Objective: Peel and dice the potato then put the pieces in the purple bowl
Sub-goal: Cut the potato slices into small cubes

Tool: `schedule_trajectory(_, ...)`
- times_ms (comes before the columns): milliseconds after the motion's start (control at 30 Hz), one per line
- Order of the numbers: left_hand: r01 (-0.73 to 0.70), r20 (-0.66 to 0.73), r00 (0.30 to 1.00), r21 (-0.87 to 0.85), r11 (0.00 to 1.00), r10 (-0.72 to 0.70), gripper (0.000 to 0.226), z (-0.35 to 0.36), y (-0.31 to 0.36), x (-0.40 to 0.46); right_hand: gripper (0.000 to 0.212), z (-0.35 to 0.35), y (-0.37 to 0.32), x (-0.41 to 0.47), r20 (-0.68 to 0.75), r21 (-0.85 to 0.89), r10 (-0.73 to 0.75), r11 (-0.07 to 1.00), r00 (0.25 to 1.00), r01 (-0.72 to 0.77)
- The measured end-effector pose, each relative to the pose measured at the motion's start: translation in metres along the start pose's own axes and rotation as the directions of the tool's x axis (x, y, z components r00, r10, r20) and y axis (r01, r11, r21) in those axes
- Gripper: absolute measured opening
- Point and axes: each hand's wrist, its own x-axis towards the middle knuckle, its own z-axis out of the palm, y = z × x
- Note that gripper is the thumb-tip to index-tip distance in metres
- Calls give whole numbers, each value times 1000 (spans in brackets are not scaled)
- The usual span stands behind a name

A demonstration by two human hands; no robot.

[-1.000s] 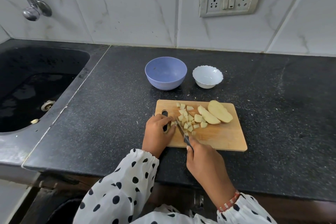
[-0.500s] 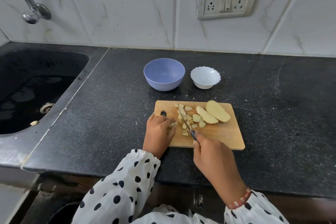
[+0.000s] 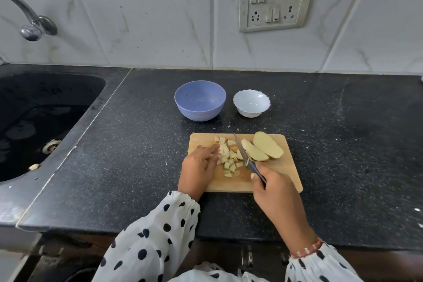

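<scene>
While right hand [image 3: 278,192] wraps knife [image 3: 248,160] — grip closed (blade beside slices [image 3: 261,149]), left hand [image 3: 198,166] fingers extended, touching diced pieces [image 3: 229,158]

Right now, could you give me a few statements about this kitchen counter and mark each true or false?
1. The round purple bowl already holds potato dice. False: it is empty; the pale diced potato pieces lie on the wooden cutting board.
2. The right hand grips a dark-handled knife. True.
3. The small white scalloped bowl stands to the right of the purple bowl. True.
4. All the potato is diced. False: two large potato slices remain whole.
5. The left hand rests beside the dice. True.
</scene>
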Motion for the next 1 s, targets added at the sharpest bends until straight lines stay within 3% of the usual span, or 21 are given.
schedule_trajectory(133,-40,63,997,56,998,36,17,-1,1,10,38,-2,3,4,-23,12,-5,1000,1000,6)
schedule_trajectory(300,-255,267,943,189,948,201,23,17,15,23,37,-6,8,9,-62,11,-13,1000,998,13)
schedule_trajectory(433,-298,399,906,357,885,144,39,30,28,29,37,-10,11,8,-71,11,-7,1000,997,8)
schedule_trajectory(633,-323,464,881,458,828,87,38,34,32,35,38,-11,16,5,-69,29,-1,1000,998,3)
schedule_trajectory(800,-347,458,879,427,835,131,35,34,30,36,41,-12,15,3,-68,36,20,999,998,-18)
schedule_trajectory(1000,-299,272,936,278,913,224,27,25,26,27,38,-13,12,1,-64,48,16,999,998,-13)
